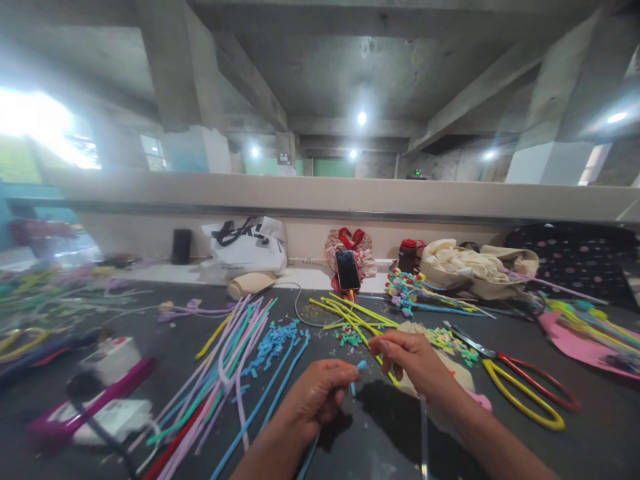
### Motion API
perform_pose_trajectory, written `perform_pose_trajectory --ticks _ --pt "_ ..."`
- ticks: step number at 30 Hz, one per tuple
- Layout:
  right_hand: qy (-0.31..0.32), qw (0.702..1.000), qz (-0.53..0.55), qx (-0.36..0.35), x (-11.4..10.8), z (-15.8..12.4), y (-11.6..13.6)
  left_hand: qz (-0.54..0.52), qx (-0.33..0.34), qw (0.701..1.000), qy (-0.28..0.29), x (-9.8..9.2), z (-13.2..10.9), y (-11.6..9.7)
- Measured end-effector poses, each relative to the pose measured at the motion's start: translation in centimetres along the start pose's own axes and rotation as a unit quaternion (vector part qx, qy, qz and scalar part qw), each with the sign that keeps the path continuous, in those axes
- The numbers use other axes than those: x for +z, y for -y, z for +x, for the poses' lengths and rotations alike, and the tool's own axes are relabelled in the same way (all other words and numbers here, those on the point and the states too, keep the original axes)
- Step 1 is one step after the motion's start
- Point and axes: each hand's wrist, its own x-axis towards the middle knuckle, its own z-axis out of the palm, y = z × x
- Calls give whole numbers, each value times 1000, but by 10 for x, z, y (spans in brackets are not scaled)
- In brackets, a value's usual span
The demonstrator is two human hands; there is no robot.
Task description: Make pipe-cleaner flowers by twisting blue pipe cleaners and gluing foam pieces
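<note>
My left hand (pixel 323 395) is closed, thumb and forefinger pinching a small blue piece of pipe cleaner (pixel 361 365) that sticks out past the fingertips. Just to its right, my right hand (pixel 410 359) has its fingers bent together; what they hold, if anything, I cannot make out. A clear, thin stick (pixel 425 440) runs down from below the right hand; whether the hand touches it is hidden. Yellow pipe cleaners (pixel 355 319) lie behind both hands. Short blue cut pieces (pixel 275 343) are heaped left of them, beside long blue pipe cleaners (pixel 286 380).
Large scissors (pixel 530 380) with red and yellow handles lie open at right. Lilac and green pipe cleaners (pixel 225 373) spread at left, near a white power strip (pixel 113 420). Behind stand a phone (pixel 347 269), a white bag (pixel 250 250) and a bundle of coloured flower stems (pixel 407 287).
</note>
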Motion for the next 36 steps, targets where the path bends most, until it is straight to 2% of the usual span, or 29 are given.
perform_pose_trajectory --ticks 4,13,23,31,36 --pt "27 999 10 33 8 -3 0 -12 -6 1000 0 2 -1 -1" --pt "20 998 -29 -48 20 -10 6 -30 3 1000 -4 2 2 1" --pt "-1 996 -50 -73 23 -13 11 -68 -9 997 19 3 1 2" --pt "5 998 56 -21 23 -11 7 -28 78 996 -26 9 4 4" --pt "22 991 124 32 21 -8 4 -27 79 996 -37 11 2 3"
